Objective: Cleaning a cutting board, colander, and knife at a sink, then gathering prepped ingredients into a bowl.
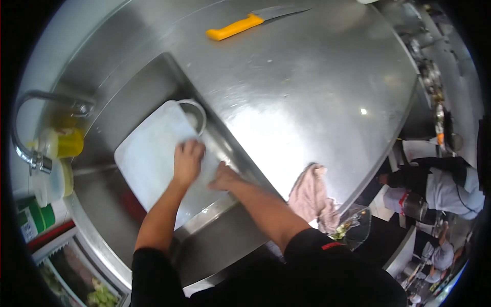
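Observation:
A white cutting board (153, 149) lies tilted across a stainless steel sink (145, 84), over its middle divider. My left hand (188, 159) is on the board's upper face with its fingers curled; whether something is under them is hidden. At the board's right edge is my right hand (226, 178), blurred, its thumb apart from the fingers. I cannot tell if it grips the edge or only rests there. Partly beneath the board's far corner sits a round bowl with a pale rim (201, 115).
A yellow-handled knife (236, 28) lies on the steel counter (287, 69). A pink cloth (312, 195) hangs near its front edge. Left of the sink stand a curved faucet (23, 149), a bottle of yellow liquid (69, 142) and a white tub (55, 182). Another person (448, 188) stands at right.

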{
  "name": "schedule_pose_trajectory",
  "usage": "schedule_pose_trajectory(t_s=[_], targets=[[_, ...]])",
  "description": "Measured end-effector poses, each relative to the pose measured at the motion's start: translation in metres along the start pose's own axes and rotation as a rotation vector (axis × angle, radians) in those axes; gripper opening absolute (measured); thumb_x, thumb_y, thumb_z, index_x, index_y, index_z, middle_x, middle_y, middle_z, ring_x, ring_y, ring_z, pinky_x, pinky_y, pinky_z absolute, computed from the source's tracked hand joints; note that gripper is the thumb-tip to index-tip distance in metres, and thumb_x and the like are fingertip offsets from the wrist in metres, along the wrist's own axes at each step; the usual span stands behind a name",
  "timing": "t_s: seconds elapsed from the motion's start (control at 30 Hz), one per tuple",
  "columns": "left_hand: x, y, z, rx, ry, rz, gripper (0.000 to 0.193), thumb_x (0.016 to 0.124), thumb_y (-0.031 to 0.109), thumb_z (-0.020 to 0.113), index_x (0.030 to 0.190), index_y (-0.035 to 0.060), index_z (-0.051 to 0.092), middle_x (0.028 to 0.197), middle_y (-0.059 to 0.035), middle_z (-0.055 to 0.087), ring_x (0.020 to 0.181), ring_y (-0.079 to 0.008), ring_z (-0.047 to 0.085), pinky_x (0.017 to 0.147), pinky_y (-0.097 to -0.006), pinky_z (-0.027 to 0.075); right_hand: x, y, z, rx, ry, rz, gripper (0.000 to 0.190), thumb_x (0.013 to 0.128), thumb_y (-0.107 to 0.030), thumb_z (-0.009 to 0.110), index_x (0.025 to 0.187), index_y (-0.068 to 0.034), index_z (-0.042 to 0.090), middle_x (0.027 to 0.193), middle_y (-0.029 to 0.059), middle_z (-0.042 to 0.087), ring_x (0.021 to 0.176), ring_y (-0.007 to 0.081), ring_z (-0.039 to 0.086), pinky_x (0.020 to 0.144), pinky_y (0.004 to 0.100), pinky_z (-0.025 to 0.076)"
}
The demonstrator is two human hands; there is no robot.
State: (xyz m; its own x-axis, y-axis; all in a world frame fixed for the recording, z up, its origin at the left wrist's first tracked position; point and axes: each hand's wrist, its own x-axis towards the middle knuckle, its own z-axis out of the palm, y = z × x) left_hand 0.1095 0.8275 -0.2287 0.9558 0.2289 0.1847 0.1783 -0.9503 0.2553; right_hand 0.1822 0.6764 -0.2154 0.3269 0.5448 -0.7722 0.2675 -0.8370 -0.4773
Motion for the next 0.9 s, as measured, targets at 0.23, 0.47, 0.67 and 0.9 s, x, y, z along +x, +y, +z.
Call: schedule_pose_trajectory(t_s=[0.23, 0.47, 0.67, 0.9], targets=[[0.053, -0.133, -0.061, 0.206, 0.140, -0.414, 0.023, 0.083, 0.007, 0.050, 0.103, 0.0118, 0.061, 0.108, -0.0111, 0.059, 0.101, -0.0304, 0.056, 0.085, -0.0475, 0.041, -0.011, -0.027, -0.005, -0.045, -0.020, -0.021, 0.094, 0.066, -0.040, 0.081, 0.127, 0.016, 0.035, 0.121, 0.0282, 0.055, 0.114, 0.0344, 0.057, 0.094, 0.0374, 0.048], [-0.144, -0.004, -0.039, -0.032, -0.099, 0.036, 0.030, 0.072, 0.011, 0.063, 0.103, 0.0104, 0.064, 0.121, -0.0112, 0.054, 0.117, -0.0289, 0.050, 0.096, -0.0493, 0.041, 0.001, -0.011, -0.010, 0.004, -0.104, -0.060, 0.117, 0.066, -0.043, 0.080, 0.136, 0.021, 0.011, 0.126, 0.0320, 0.051, 0.118, 0.0364, 0.054, 0.098, 0.0340, 0.045], [-0.052, -0.068, -0.060, 0.149, -0.121, -0.173, 0.022, 0.085, 0.014, 0.052, 0.103, 0.0128, 0.064, 0.110, -0.0135, 0.058, 0.096, -0.0340, 0.056, 0.089, -0.0459, 0.043, -0.002, -0.010, -0.004, -0.011, -0.035, -0.044, 0.112, 0.068, -0.040, 0.080, 0.137, 0.018, 0.013, 0.130, 0.0310, 0.048, 0.122, 0.0347, 0.050, 0.103, 0.0337, 0.040], [-0.088, -0.062, -0.079, 0.281, -0.203, -0.479, 0.026, 0.090, 0.022, 0.051, 0.111, 0.0286, 0.064, 0.140, -0.0109, 0.039, 0.127, -0.0377, 0.035, 0.094, -0.0641, 0.035, 0.003, -0.005, -0.013, 0.211, 0.017, -0.094, 0.089, 0.074, -0.034, 0.077, 0.136, 0.008, 0.028, 0.125, 0.0265, 0.055, 0.119, 0.0338, 0.054, 0.099, 0.0374, 0.043]])
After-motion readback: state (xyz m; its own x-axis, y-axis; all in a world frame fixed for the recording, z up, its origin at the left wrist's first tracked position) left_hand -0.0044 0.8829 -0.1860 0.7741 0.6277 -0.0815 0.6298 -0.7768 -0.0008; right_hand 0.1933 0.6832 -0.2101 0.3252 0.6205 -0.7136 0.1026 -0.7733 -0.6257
